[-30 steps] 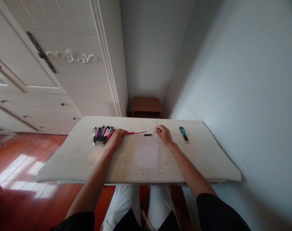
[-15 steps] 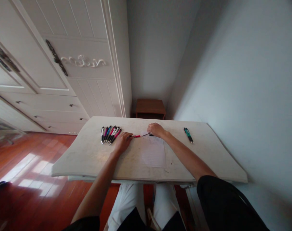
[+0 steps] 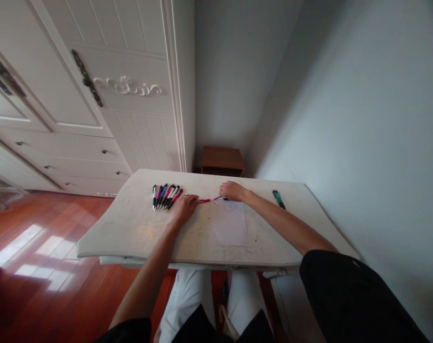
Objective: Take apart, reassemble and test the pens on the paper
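Observation:
My left hand is on the table, closed on a red pen barrel that sticks out to the right of its fingertips. My right hand is above the top of a lined sheet of paper, its fingers pinching a thin dark pen refill. The refill's lower end points left toward the red barrel, with a small space between them. A short black pen part lies under my right hand, partly covered by it. Left of my left hand lie several click pens, side by side.
A green and black pen lies on the right of the white table, beyond my right forearm. A white wardrobe stands at the left, a grey wall at the right. Behind the table is a brown wooden box.
The view has shifted slightly. Both hands keep nearly the same places and grips, and the refill still points at the red barrel. My right elbow has swung a little outward.

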### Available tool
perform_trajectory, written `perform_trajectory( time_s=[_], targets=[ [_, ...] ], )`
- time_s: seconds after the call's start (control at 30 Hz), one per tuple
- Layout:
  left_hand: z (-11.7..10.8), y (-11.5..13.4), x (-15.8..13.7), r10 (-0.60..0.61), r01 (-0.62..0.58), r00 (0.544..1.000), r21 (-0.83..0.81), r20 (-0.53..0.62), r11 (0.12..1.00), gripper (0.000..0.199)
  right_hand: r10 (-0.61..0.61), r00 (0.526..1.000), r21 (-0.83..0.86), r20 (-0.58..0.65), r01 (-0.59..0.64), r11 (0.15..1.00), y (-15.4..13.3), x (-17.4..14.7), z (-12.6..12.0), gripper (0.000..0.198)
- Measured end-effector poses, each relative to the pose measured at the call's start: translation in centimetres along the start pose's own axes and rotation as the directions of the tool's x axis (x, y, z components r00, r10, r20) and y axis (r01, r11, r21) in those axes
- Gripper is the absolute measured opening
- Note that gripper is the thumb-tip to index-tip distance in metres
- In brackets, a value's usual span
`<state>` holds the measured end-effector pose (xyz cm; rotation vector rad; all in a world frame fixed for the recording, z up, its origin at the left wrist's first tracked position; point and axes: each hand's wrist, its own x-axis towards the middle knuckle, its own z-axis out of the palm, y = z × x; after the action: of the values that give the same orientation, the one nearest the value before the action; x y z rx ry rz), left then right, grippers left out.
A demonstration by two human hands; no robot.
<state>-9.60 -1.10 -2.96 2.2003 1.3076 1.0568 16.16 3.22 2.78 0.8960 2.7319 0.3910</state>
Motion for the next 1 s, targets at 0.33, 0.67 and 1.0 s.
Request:
perform_trajectory(
  time_s=[0.33,0.67,1.0],
  targets=[
    [-0.3,0.5,-0.1,-0.012,0.012,1.000,0.000,0.021,1.000,0.029,0.139,0.972,-0.001,-0.190,-0.142,0.990,0.9,-3.4,-2.8,0.011],
    [2.1,2.3,2.0,0.115,-0.111,0.992,0.079,-0.046,0.991,0.020,0.746,0.467,0.629,-0.476,-0.412,0.659,-0.8,-14.8,1.2,0.010],
    [7.9,7.3,9.1,0.108,-0.175,0.956,0.234,0.271,0.956,0.026,0.913,0.287,0.886,-0.291,-0.279,0.370,-3.9,-16.3,5.0,0.013]
  ],
)
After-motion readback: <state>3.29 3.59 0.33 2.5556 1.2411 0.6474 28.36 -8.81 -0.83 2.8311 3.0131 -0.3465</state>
